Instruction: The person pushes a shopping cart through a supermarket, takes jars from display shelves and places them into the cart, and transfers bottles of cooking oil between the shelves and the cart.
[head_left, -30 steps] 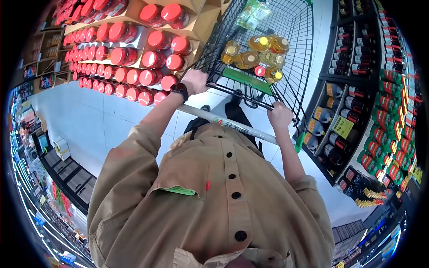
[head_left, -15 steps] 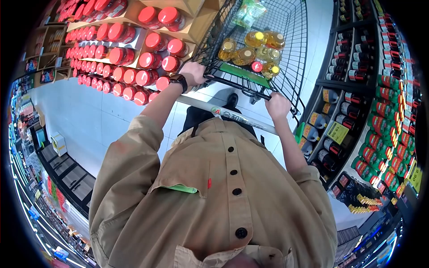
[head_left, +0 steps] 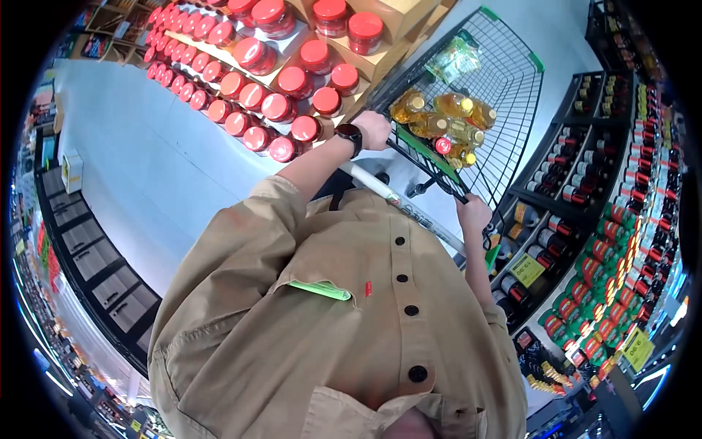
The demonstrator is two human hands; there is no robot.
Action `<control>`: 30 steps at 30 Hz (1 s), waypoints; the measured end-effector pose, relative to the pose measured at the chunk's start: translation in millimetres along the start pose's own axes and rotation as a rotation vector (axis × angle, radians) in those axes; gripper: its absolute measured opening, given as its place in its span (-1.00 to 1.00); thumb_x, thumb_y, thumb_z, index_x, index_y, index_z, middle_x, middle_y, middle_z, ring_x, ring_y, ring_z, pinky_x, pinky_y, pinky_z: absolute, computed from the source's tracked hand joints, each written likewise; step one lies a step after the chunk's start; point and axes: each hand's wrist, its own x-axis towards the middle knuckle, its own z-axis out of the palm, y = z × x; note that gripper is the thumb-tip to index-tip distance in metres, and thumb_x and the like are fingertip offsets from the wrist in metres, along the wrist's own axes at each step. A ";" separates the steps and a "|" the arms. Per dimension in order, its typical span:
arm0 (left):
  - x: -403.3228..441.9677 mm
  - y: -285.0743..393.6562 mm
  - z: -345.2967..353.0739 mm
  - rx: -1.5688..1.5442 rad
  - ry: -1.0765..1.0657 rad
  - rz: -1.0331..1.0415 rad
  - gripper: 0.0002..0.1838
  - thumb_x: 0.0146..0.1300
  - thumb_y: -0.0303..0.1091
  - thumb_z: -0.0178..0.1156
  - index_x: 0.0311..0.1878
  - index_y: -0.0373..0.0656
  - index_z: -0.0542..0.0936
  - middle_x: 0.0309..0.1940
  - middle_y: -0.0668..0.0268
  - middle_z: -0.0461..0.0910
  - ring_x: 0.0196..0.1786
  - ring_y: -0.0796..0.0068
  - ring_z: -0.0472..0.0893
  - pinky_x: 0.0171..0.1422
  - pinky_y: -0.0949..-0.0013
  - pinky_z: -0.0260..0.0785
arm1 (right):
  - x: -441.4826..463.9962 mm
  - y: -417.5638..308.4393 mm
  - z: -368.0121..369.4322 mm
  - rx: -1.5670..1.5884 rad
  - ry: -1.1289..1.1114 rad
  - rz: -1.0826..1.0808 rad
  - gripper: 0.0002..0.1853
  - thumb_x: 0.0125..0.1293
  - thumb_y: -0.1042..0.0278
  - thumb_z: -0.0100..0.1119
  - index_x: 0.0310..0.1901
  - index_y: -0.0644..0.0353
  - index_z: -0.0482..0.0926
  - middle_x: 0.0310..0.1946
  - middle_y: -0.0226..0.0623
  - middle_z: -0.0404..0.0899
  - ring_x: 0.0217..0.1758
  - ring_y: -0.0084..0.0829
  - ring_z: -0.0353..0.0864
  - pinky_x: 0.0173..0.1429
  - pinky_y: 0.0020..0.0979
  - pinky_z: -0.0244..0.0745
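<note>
Between the red-lidded jars (head_left: 295, 82) on the left and the bottle rack (head_left: 567, 172) on the right, we find the shopping cart (head_left: 521, 110), its basket pointing away from the person. At its near edge runs a black bar (head_left: 428, 171), with a green panel (head_left: 426, 152) just beyond it. We record both hands closed on this bar: the left hand (head_left: 374, 130) grips its left end, and the right hand (head_left: 474, 214) is wrapped about its right end. Nearer the body, we observe a white handle (head_left: 373, 182) with printed lettering, which crosses in front of the waist, beneath the forearms.

Inside the basket, toward the near side, we note several bottles (head_left: 435, 125) of yellow liquid grouped closely together, with yellow and red caps among them. Beyond them, at the far left, lies a green and clear bag (head_left: 455, 60); its contents we cannot make out.

On the left wrist we see a dark watch (head_left: 349, 139). The person wears a tan shirt (head_left: 351, 263) with dark buttons.

Farther right, we list red and green packs (head_left: 607, 252) in stacked rows, and a yellow price card (head_left: 526, 270) on the rack's near part. Far left, across the pale floor (head_left: 146, 146), stands a row of dark-framed cabinets (head_left: 84, 238).
</note>
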 end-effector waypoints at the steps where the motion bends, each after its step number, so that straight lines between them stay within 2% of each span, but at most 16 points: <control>1: -2.3 1.7 -4.1 -0.020 0.007 -0.001 -0.60 0.09 -0.04 0.24 -0.29 -0.23 0.75 -0.32 -0.02 0.72 -0.18 -0.01 0.72 -0.01 0.07 0.58 | 0.5 0.4 -2.8 0.002 -0.029 0.041 -0.68 0.04 -0.04 0.48 -0.42 0.05 0.73 -0.48 -0.21 0.69 -0.42 -0.08 0.69 -0.32 -0.14 0.57; 2: -4.5 4.9 -7.6 -0.005 -0.002 -0.015 -0.66 0.11 -0.09 0.24 -0.28 -0.17 0.76 -0.28 0.05 0.73 -0.16 0.06 0.73 -0.02 0.11 0.58 | 0.6 -1.1 -4.9 0.006 -0.053 0.083 -0.68 0.04 -0.05 0.47 -0.42 0.04 0.74 -0.47 -0.21 0.70 -0.41 -0.09 0.70 -0.31 -0.14 0.57; 6: -4.2 3.2 -0.3 -0.044 -0.007 -0.022 -0.73 0.15 -0.22 0.17 -0.25 -0.15 0.77 -0.21 0.08 0.74 -0.10 0.10 0.74 0.03 0.14 0.57 | -0.1 -3.1 -7.1 0.013 -0.052 0.099 -0.70 0.05 -0.04 0.47 -0.39 0.03 0.75 -0.46 -0.20 0.70 -0.39 -0.07 0.70 -0.28 -0.11 0.58; 9: -1.7 -0.9 3.4 -0.096 0.047 0.012 -0.69 0.12 -0.15 0.26 -0.26 -0.22 0.74 -0.26 0.04 0.73 -0.14 0.05 0.73 0.00 0.13 0.57 | -0.7 -5.6 -9.2 0.021 -0.024 0.099 -0.74 0.00 0.07 0.49 -0.45 0.07 0.71 -0.39 -0.26 0.70 -0.36 -0.11 0.70 -0.29 -0.14 0.57; 12: -1.8 -0.2 7.0 -0.097 0.066 0.017 -0.70 0.12 -0.17 0.26 -0.27 -0.23 0.74 -0.27 0.05 0.73 -0.15 0.06 0.73 -0.01 0.14 0.57 | -1.0 -3.3 -10.0 -0.001 -0.046 0.101 -0.76 0.03 0.07 0.49 -0.36 0.03 0.78 -0.47 -0.19 0.70 -0.39 -0.08 0.70 -0.27 -0.13 0.58; 20: -13.6 1.2 4.3 -0.157 0.064 0.031 -0.66 0.08 -0.07 0.39 -0.30 -0.19 0.72 -0.33 0.08 0.71 -0.17 0.03 0.71 -0.06 0.11 0.56 | -1.8 -2.7 -8.8 -0.001 -0.020 0.085 -0.76 -0.01 0.11 0.50 -0.37 0.04 0.76 -0.48 -0.19 0.70 -0.40 -0.07 0.69 -0.27 -0.13 0.58; 21: -16.4 0.3 4.2 -0.217 0.098 0.062 -0.64 0.09 -0.09 0.40 -0.26 -0.23 0.69 -0.30 0.06 0.70 -0.13 0.03 0.70 -0.04 0.10 0.56 | -2.0 -2.6 -10.4 -0.014 -0.067 0.107 -0.76 0.01 0.12 0.49 -0.34 0.05 0.75 -0.38 -0.25 0.71 -0.35 -0.08 0.70 -0.23 -0.13 0.60; 22: -24.5 -0.6 -4.3 -0.325 0.143 0.105 -0.68 0.16 -0.16 0.36 -0.24 -0.27 0.65 -0.30 0.08 0.69 -0.13 0.02 0.69 -0.04 0.07 0.54 | -1.9 -1.9 -10.3 0.000 -0.052 0.098 -0.76 0.02 0.12 0.48 -0.34 0.05 0.76 -0.39 -0.25 0.71 -0.35 -0.09 0.70 -0.23 -0.14 0.60; 24: -41.4 -6.2 -20.4 -0.659 0.454 0.215 -0.76 0.21 -0.27 0.31 -0.24 -0.28 0.62 -0.31 0.10 0.68 -0.17 0.07 0.69 -0.07 0.13 0.53 | 0.0 -1.8 -9.5 0.025 -0.044 0.089 -0.78 0.02 0.12 0.47 -0.36 0.05 0.75 -0.39 -0.24 0.71 -0.36 -0.08 0.70 -0.24 -0.14 0.60; 26: -52.6 -16.3 -29.3 -0.933 0.677 0.134 -0.81 0.26 -0.33 0.27 -0.20 -0.27 0.62 -0.31 0.12 0.68 -0.22 0.22 0.70 -0.12 0.23 0.52 | -0.6 1.3 -7.6 0.050 -0.060 0.080 -0.75 -0.03 0.16 0.50 -0.33 0.07 0.74 -0.41 -0.20 0.70 -0.33 -0.07 0.70 -0.22 -0.14 0.58; 27: -55.0 -22.4 -29.4 -0.941 0.760 -0.012 -0.81 0.30 -0.35 0.25 -0.14 -0.28 0.64 -0.31 0.14 0.69 -0.26 0.37 0.71 -0.15 0.32 0.52 | -0.4 2.7 -8.2 0.036 -0.101 0.074 -0.77 0.00 0.18 0.48 -0.34 0.09 0.74 -0.41 -0.21 0.69 -0.32 -0.07 0.70 -0.22 -0.14 0.57; 28: -51.7 -33.0 -27.7 -1.010 0.770 -0.132 -0.80 0.23 -0.34 0.29 -0.18 -0.27 0.66 -0.29 0.05 0.68 -0.26 0.06 0.68 -0.10 0.19 0.53 | 0.3 2.5 -11.6 0.073 -0.164 0.108 -0.72 -0.02 0.24 0.50 -0.27 0.14 0.73 -0.32 -0.16 0.69 -0.23 -0.06 0.69 -0.14 -0.14 0.58; 30: -35.9 -63.2 -2.3 -0.837 0.794 -0.314 -0.73 0.21 -0.32 0.31 -0.13 -0.31 0.63 -0.27 -0.05 0.66 -0.17 0.00 0.68 -0.06 0.09 0.54 | 6.1 10.8 -20.8 0.135 -0.286 0.008 -0.60 -0.06 0.32 0.51 -0.12 0.20 0.69 -0.16 -0.06 0.68 -0.09 -0.03 0.68 -0.01 -0.14 0.58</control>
